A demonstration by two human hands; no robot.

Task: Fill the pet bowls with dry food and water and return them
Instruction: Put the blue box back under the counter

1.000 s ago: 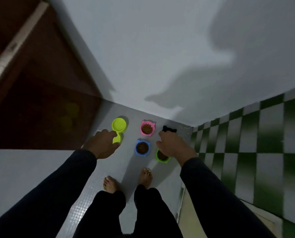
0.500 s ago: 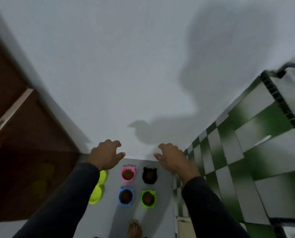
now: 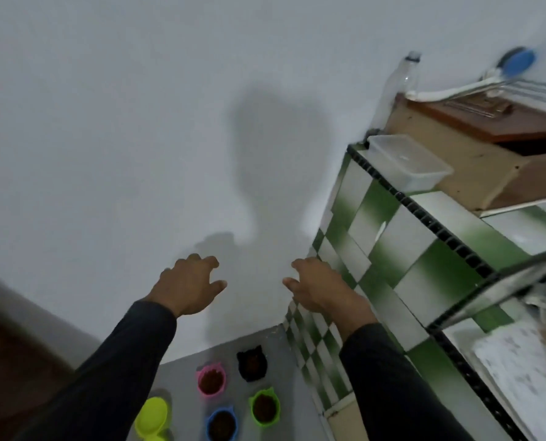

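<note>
Left hand [image 3: 187,286] raised before the white wall [image 3: 138,122], fingers spread and loosely curled, gripping nothing. Right hand [image 3: 319,286] level with it, fingers relaxed, thumb out, also empty. Both arms in dark sleeves.

Bowls on the grey floor [image 3: 281,342] below the hands, well apart from them. Pink bowl [image 3: 211,381] holds brown dry food. Black bowl [image 3: 252,366] just beside it; contents too dark to tell. Green bowl [image 3: 264,407] holds brown kibble. Blue bowl [image 3: 220,424] holds dark kibble, partly cut by the frame edge. Yellow-green double dish [image 3: 153,420] to the left; no food visible, water cannot be judged.

Right of the bowls rises a green-and-white checked tiled counter [image 3: 392,237]. On it: a clear plastic container [image 3: 408,160], looks empty; a wooden box [image 3: 475,154]; a clear bottle [image 3: 395,87] at the wall; a blue-headed brush [image 3: 516,63], blurred.
</note>
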